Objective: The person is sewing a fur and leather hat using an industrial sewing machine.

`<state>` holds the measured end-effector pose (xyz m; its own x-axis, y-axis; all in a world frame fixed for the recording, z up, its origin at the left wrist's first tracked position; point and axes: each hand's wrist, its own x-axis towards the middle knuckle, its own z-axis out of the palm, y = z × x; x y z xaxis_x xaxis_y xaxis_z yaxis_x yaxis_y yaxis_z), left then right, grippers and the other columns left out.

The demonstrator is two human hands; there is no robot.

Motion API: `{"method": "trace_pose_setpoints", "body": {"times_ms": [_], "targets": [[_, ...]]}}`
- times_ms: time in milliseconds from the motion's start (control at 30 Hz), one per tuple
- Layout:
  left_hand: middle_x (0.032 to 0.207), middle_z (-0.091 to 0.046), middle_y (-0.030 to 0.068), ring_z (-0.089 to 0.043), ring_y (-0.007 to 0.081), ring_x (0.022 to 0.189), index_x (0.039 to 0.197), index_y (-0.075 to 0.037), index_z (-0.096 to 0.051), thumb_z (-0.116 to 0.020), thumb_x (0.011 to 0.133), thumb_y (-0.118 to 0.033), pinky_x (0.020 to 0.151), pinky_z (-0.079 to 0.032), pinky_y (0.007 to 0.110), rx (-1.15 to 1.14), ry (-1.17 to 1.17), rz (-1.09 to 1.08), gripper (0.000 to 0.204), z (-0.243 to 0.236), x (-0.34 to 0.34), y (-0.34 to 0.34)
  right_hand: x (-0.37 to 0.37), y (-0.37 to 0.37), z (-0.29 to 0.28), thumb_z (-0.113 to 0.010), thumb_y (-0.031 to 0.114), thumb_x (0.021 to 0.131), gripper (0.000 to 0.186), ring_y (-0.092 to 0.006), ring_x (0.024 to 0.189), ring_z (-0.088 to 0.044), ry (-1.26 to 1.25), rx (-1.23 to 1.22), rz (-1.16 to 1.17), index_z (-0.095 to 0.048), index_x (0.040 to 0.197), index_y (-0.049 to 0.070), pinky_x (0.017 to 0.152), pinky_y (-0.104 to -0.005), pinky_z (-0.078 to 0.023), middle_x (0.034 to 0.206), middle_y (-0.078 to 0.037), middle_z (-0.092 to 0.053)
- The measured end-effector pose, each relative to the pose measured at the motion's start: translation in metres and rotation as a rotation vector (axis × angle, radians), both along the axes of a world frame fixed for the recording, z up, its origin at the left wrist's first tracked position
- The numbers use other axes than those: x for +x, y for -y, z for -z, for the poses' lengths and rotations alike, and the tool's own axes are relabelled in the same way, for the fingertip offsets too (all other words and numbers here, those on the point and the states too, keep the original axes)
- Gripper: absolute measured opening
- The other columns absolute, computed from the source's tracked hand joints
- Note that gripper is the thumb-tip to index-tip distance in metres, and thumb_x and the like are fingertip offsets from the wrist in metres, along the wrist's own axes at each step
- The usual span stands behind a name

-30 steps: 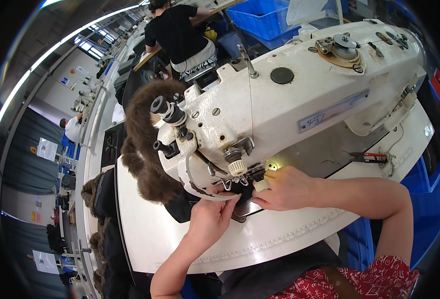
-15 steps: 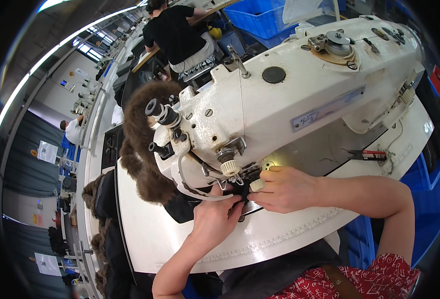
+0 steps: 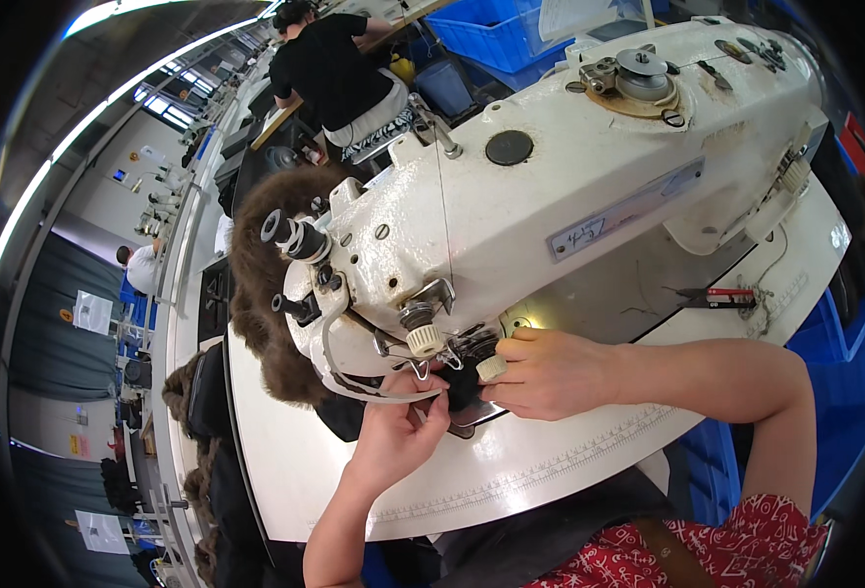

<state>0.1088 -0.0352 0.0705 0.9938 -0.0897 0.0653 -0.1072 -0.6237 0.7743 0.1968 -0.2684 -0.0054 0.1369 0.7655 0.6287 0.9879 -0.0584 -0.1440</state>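
Note:
A white sewing machine (image 3: 511, 220) fills the middle of the view, its needle end toward the left. Black fabric (image 3: 462, 388) lies beneath the needle area, partly hidden by my hands and the machine head. My left hand (image 3: 400, 436) pinches the fabric's near left side, thumb and fingers pressed together just under a curved pale guard (image 3: 342, 377). On the other side, my right hand (image 3: 555, 372) is closed on the fabric with bent fingers, close to a cream ribbed knob (image 3: 492, 368). Brown fur (image 3: 266, 338) hangs behind the machine head, next to the black fabric.
Red-handled thread snips (image 3: 721, 298) lie on the machine bed at right, by loose thread. Blue bins (image 3: 486, 39) stand at the back and lower right. A person in black (image 3: 334, 73) sits ahead. More dark, fur-trimmed pieces (image 3: 212, 441) hang at the left.
My left hand has shifted slightly left and down, its fingers drawing a little away from the right hand. The right hand stays at the needle area. The whole view has shifted slightly.

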Motion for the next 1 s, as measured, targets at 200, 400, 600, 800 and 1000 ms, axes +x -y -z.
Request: {"method": "trace_pose_setpoints", "body": {"times_ms": [200,400,600,800,1000], "targets": [[0.095,-0.068,0.0051,-0.058,0.0043,0.064,0.09,0.005,-0.069,-0.08,0.09,-0.005,0.055,-0.046,0.021,0.326,0.146,0.063,0.014,-0.002,0.004,0.01,0.0,-0.001,0.0,-0.071,0.021,0.075,0.013,-0.0163,0.09,-0.055,0.007,0.025,-0.003,-0.067,0.085,0.013,0.076,-0.0311,-0.045,0.087,0.005,-0.061],[0.099,-0.069,0.0074,-0.062,0.0077,0.064,0.093,0.006,-0.069,-0.078,0.091,-0.001,0.054,-0.049,0.022,-0.04,-0.095,0.0,0.012,-0.006,0.006,0.006,-0.001,-0.001,0.001,-0.072,0.02,0.075,0.016,-0.0178,0.094,-0.058,-0.011,0.024,-0.03,-0.069,0.089,0.011,0.081,-0.0321,-0.048,0.094,0.002,-0.066],[0.091,-0.071,0.01,-0.066,0.0114,0.064,0.093,0.008,-0.066,-0.07,0.093,0.004,0.052,-0.053,0.025,-0.09,-0.321,-0.149,0.006,-0.017,0.01,0.003,-0.006,-0.006,0.004,-0.07,0.017,0.076,0.02,-0.0219,0.102,-0.062,-0.016,0.047,-0.039,-0.071,0.093,0.008,0.089,-0.0346,-0.052,0.104,-0.002,-0.07],[0.061,-0.065,0.0097,-0.061,0.011,0.053,0.086,0.007,-0.067,-0.076,0.092,-0.011,0.052,-0.052,0.03,0.453,-0.109,-0.007,0.021,-0.02,0.017,0.013,-0.006,-0.008,0.004,-0.068,0.014,0.077,0.021,-0.0245,0.105,-0.064,-0.035,0.013,-0.056,-0.072,0.096,0.004,0.092,-0.0332,-0.053,0.106,-0.006,-0.071],[0.057,-0.061,0.0117,-0.058,0.0225,0.046,0.086,0.007,-0.071,-0.078,0.09,-0.016,0.051,-0.05,0.035,0.563,0.11,0.125,0.024,-0.017,0.027,0.015,-0.011,-0.006,0.008,-0.069,0.018,0.081,0.022,-0.0246,0.104,-0.066,-0.045,0.056,-0.076,-0.072,0.095,0.001,0.093,-0.0352,-0.053,0.107,-0.009,-0.072]]}}
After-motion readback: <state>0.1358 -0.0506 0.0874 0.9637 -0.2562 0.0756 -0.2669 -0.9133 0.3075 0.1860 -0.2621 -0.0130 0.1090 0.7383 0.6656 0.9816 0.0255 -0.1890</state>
